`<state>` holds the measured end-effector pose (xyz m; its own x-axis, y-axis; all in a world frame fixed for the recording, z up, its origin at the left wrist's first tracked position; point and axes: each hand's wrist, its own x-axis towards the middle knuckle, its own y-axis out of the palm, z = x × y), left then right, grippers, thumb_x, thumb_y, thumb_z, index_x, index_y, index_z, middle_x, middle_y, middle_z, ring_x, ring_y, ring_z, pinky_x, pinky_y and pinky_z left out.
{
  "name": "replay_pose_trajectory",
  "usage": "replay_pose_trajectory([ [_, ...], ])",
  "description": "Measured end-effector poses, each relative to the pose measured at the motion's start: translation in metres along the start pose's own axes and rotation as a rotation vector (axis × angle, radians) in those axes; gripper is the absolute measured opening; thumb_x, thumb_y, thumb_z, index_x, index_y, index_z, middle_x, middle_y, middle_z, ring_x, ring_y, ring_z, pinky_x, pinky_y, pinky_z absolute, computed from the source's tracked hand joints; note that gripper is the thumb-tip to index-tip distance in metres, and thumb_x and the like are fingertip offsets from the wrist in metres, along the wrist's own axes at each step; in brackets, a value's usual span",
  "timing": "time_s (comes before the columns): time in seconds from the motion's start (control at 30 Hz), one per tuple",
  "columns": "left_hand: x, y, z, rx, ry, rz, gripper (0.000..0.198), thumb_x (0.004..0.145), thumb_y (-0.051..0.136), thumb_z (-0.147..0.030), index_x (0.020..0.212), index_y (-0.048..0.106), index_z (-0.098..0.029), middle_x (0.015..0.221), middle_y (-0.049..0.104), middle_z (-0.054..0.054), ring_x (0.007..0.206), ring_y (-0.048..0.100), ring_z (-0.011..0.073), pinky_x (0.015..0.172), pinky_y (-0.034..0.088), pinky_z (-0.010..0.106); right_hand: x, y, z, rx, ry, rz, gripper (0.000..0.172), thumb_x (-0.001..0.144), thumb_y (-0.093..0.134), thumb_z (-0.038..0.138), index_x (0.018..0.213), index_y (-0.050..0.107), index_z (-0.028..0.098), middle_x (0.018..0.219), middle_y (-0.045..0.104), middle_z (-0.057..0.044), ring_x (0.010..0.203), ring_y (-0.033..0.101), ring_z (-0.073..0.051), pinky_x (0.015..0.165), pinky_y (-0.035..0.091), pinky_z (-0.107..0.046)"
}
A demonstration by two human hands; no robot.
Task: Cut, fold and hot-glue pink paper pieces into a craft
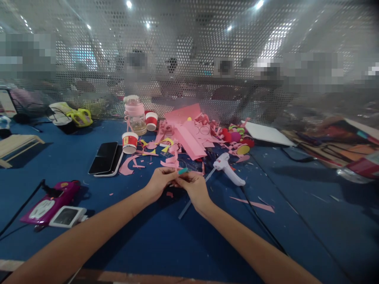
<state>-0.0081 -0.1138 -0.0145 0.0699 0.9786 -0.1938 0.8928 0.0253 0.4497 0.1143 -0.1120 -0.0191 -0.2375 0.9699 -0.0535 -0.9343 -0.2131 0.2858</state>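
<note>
My left hand (159,182) and my right hand (194,188) meet above the blue table (166,244), fingertips pinched together. Between them is a small teal piece (182,171), its end sticking up from the fingers; whatever else they hold is hidden. Just right of my right hand lies a white glue gun (228,169), with a clear glue stick (185,209) reaching down below the hands. Behind the hands, pink paper strips and scraps (173,161) are spread out, with larger pink sheets (191,138) further back.
Phones (104,158) lie on the left, near two paper cups (129,142) and a clear bottle (135,114). A purple device (49,205) sits at the lower left. A black cable (263,221) runs toward the lower right. Perforated metal mesh (183,51) stands behind the table.
</note>
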Motion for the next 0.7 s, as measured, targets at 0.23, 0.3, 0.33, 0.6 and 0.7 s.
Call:
replay_pose_trajectory([
  [0.23, 0.009, -0.011, -0.008, 0.011, 0.089, -0.083, 0.039, 0.047, 0.083, -0.041, 0.066, 0.067, -0.012, 0.07, 0.069, 0.004, 0.066, 0.065, 0.0145, 0.062, 0.054, 0.025, 0.002, -0.014, 0.015, -0.644, -0.19, -0.011, 0.028, 0.075, 0.063, 0.041, 0.087, 0.065, 0.015, 0.083, 0.069, -0.009, 0.074, 0.065, -0.022, 0.071, 0.052, -0.038],
  [0.3, 0.012, -0.015, -0.011, 0.026, 0.104, -0.112, 0.04, 0.048, 0.082, -0.044, 0.067, 0.067, -0.012, 0.073, 0.07, 0.006, 0.068, 0.066, 0.0158, 0.06, 0.054, 0.025, 0.003, -0.023, 0.023, -1.125, -0.336, -0.121, 0.028, 0.081, 0.056, 0.04, 0.084, 0.062, 0.013, 0.086, 0.066, -0.013, 0.084, 0.061, -0.026, 0.078, 0.048, -0.041],
  [0.33, 0.013, -0.017, -0.012, 0.035, 0.108, -0.124, 0.04, 0.048, 0.082, -0.044, 0.066, 0.067, -0.012, 0.073, 0.07, 0.006, 0.065, 0.065, 0.0156, 0.057, 0.054, 0.025, 0.003, -0.027, 0.027, -1.341, -0.375, -0.179, 0.03, 0.083, 0.054, 0.041, 0.084, 0.061, 0.011, 0.088, 0.064, -0.016, 0.088, 0.059, -0.029, 0.08, 0.046, -0.043],
  [0.6, 0.019, -0.021, -0.014, 0.073, 0.111, -0.145, 0.037, 0.048, 0.083, -0.038, 0.066, 0.067, -0.011, 0.068, 0.07, 0.005, 0.052, 0.062, 0.0111, 0.052, 0.053, 0.022, 0.009, -0.043, 0.034, -1.884, -0.239, -0.48, 0.047, 0.09, 0.038, 0.043, 0.099, 0.054, 0.0, 0.098, 0.054, -0.023, 0.096, 0.05, -0.037, 0.073, 0.042, -0.041],
  [0.7, 0.019, -0.02, -0.013, 0.081, 0.105, -0.133, 0.038, 0.046, 0.084, -0.037, 0.067, 0.067, -0.01, 0.065, 0.069, 0.004, 0.051, 0.062, 0.0103, 0.052, 0.053, 0.021, 0.017, -0.05, 0.034, -1.844, -0.281, -0.533, 0.044, 0.091, 0.036, 0.038, 0.1, 0.054, -0.001, 0.1, 0.053, -0.025, 0.093, 0.05, -0.036, 0.071, 0.041, -0.041],
])
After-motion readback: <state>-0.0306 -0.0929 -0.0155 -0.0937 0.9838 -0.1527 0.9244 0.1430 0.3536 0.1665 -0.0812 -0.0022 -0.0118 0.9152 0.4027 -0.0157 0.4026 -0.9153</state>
